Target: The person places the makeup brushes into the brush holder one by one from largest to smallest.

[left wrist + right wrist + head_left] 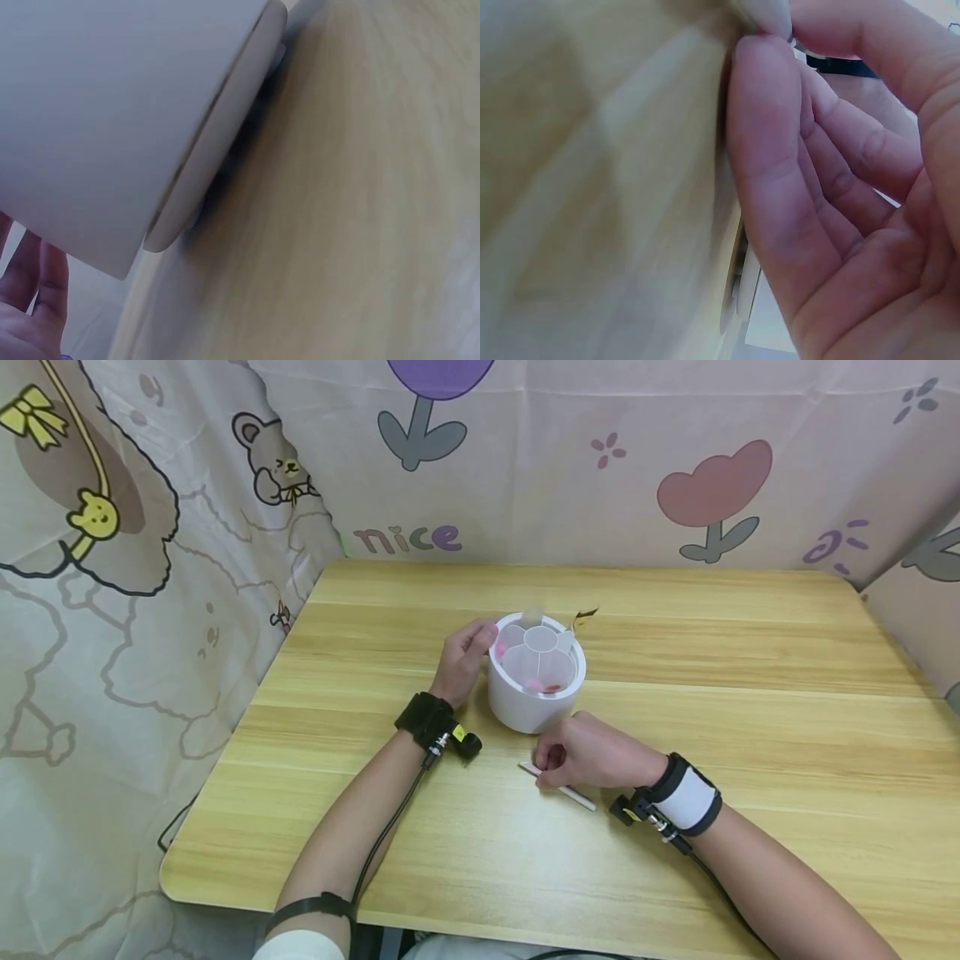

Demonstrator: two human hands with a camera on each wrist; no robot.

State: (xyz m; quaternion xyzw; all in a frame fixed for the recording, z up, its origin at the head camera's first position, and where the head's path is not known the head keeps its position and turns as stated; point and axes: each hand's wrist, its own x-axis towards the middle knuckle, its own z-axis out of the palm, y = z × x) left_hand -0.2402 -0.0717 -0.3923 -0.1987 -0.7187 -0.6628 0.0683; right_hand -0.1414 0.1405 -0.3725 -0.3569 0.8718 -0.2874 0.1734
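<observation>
A round white container [525, 702] stands on the wooden table, with clear petal-shaped compartments inside. Small pink and reddish pieces [534, 685] show through the compartments, and a gold foil-like strip [583, 617] sticks up at the right rim. My left hand [461, 660] rests against the container's left side near the rim; in the left wrist view its fingers [51, 289] reach along the far side of the wall. Just in front of the container, my right hand [585, 752] pinches a thin white stick [579, 797] at the tabletop. The right wrist view shows thumb and index fingertip meeting on it.
The light wooden table [337, 635] has a rounded front left corner. A patterned cloth [525, 485] hangs behind it and along the left side. Each wrist carries a strapped camera with a black cable [390, 827] running back along the forearm.
</observation>
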